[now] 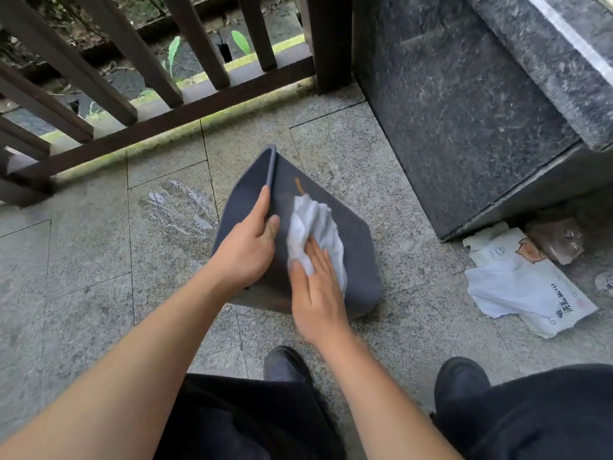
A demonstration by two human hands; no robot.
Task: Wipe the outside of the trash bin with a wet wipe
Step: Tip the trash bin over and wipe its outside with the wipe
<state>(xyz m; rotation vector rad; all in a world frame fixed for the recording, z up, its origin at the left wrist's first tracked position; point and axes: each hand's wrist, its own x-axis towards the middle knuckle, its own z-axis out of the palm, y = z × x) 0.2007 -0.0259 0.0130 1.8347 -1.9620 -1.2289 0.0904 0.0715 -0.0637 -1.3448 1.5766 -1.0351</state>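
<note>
Speckled granite paving point(331, 144): left hand point(245, 250) grips dark matte bin point(355, 234) (rim); right hand point(315, 293) presses crumpled wipe point(311, 224) flat-fingered.

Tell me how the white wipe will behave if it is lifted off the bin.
The wipe looks bunched and creased under the right hand, so it would probably hang limp. It is thin, so likely light. Being wet, it may cling a little to the bin, which the left hand holds.

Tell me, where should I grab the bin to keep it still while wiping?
Probably the rim. The bin is tipped over, its raised rim edge facing up, so come from the left like the left hand does. That leaves the broad side free for the right hand and wipe.
</note>
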